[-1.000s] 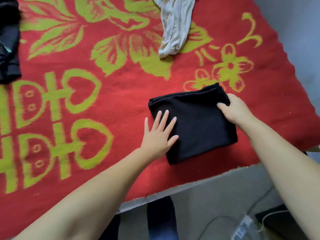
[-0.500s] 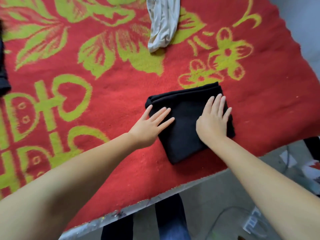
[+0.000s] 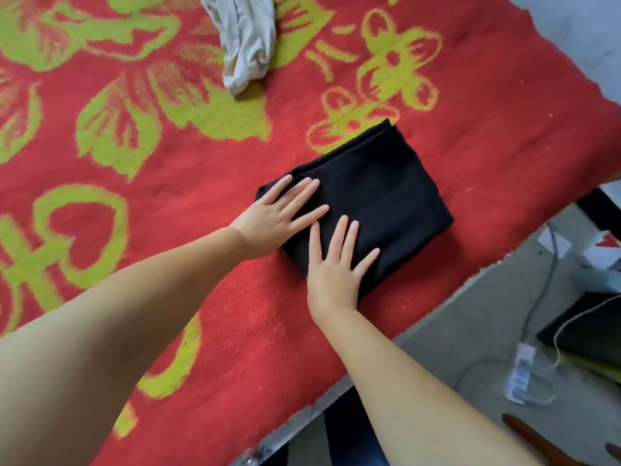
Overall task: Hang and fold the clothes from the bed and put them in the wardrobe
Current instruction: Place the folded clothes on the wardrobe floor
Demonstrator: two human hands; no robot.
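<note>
Lying under flat fingers (image 3: pixel 304 193): black garment (image 3: pixel 379 193)

Both my forearms bare, reaching forward from the near edge, left arm entering from the near left, right arm from the near right. My left hand (image 3: pixel 274 218) lies palm down, fingers straight and spread, pointing far-right. My right hand (image 3: pixel 336 265) lies flat just beside it, fingers splayed, thumb out right.

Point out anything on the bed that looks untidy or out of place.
The crumpled cream-coloured garment lies bunched and unfolded at the far edge of the red and green blanket. The folded black garment, under both flat hands, looks neat.
</note>
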